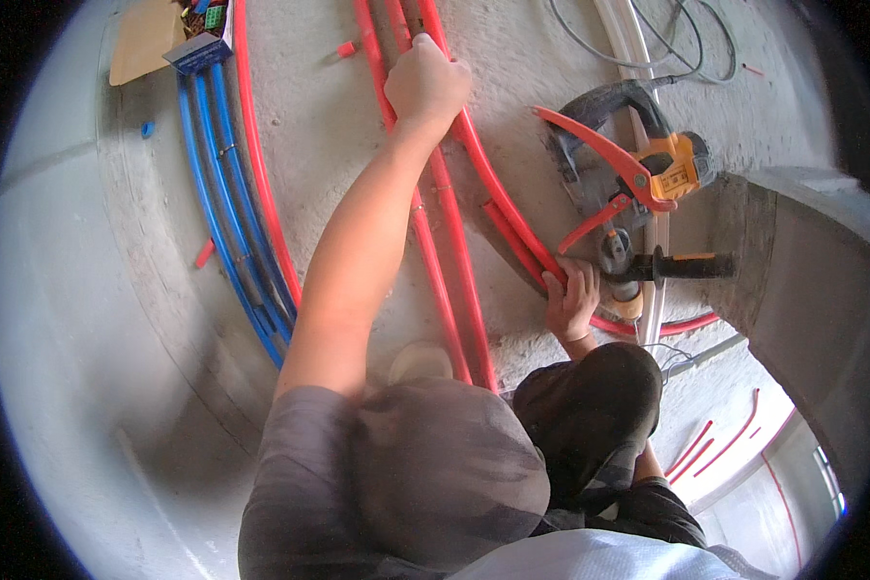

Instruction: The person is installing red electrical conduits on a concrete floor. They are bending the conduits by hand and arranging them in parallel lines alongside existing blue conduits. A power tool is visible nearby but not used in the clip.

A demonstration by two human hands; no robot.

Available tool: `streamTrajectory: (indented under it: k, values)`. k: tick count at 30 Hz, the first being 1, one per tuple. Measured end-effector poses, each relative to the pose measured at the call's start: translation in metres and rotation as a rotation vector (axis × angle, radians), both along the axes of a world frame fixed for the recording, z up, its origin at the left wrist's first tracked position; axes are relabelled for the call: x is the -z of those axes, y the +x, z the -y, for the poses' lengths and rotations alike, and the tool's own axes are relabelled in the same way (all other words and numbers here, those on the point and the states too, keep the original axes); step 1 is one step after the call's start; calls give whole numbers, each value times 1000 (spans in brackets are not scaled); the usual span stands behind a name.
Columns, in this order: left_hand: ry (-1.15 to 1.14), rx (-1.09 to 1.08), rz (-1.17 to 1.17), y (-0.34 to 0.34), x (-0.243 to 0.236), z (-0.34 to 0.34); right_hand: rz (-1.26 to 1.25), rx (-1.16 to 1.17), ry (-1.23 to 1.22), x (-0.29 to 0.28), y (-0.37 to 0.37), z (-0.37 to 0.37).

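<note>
Left hand [425, 82] is clenched around one red pipe [493, 188] on the concrete floor [329, 106]; right hand [572, 302] pinches its lower stretch, beside one cutter [609, 164] and one drill [648, 169]; three blue pipes [227, 193] lie well left

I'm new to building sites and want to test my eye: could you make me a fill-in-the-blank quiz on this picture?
1. The left hand grips a flexible plastic pipe coloured ____.
2. The right hand rests on another such pipe beside the long-handled ____ pipe cutter.
3. Left of the arm runs a bundle of ____ pipes.

Missing words: red; red; blue
</note>
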State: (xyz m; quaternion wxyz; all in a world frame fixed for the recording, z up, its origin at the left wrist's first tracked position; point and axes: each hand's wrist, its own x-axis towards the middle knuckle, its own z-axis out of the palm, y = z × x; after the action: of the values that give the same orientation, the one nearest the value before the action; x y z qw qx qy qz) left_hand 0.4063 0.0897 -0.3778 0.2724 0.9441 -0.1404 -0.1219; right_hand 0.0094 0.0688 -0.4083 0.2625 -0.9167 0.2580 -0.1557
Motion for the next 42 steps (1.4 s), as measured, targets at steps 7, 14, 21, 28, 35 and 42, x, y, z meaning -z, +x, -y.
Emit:
streamTrajectory:
  k: [7, 14, 21, 28, 35, 42]
  values:
    - [-1, 36, 33, 6, 13, 2, 6, -15, -13, 3, -4, 3]
    - [37, 20, 127, 0, 3, 4, 39, 6, -26, -3, 4, 0]
    - [77, 126, -40, 15, 6, 3, 92, -41, -25, -10, 5, 2]
    - [31, 103, -7, 7, 7, 1, 15, -85, -145, -4, 2, 0]
    - [19, 79, -1, 4, 14, 13, 14, -55, -34, -2, -6, 2]
    - [-59, 18, 27, 9, 13, -2, 39, -67, -7, -4, 5, -3]
